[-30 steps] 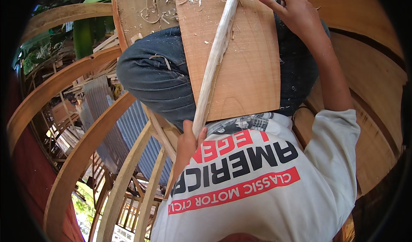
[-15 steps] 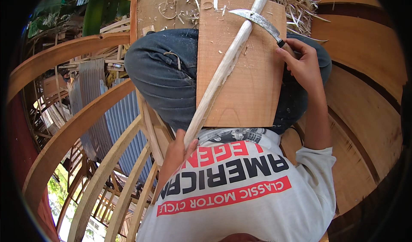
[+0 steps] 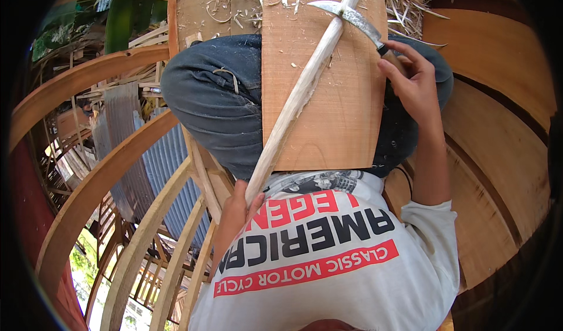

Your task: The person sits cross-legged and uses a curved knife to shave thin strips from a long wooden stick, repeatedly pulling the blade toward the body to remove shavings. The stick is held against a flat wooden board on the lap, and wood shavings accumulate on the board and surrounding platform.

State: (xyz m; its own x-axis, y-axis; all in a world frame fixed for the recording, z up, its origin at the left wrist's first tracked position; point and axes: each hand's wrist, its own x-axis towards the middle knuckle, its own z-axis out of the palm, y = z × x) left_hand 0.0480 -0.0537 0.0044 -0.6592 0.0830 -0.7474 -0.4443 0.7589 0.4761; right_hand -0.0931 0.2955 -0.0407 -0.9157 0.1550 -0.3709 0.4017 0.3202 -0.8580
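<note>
A long pale wooden stick (image 3: pixel 300 88), its surface whittled, lies slantwise over a flat wooden board (image 3: pixel 328 131) resting across my lap. Around the stick's near end, close to my shirt, my left hand (image 3: pixel 239 206) is closed. My right hand (image 3: pixel 413 78) grips the wooden handle of a sickle (image 3: pixel 359 24) beside the board's right edge. The curved blade crosses the stick near its far part, its tip pointing left. Small shavings are scattered on the board, mostly toward its far end.
Piled curly shavings (image 3: pixel 404 8) lie beyond the board at the far right. Curved wooden slats (image 3: pixel 105 181) rise on the left, with corrugated metal sheets (image 3: pixel 167 164) below them. Wide curved planks (image 3: pixel 489 155) stand on the right.
The view has shifted slightly, so the board and stick appear a little higher and further left. Both hands keep their grips, and the blade still lies across the stick.
</note>
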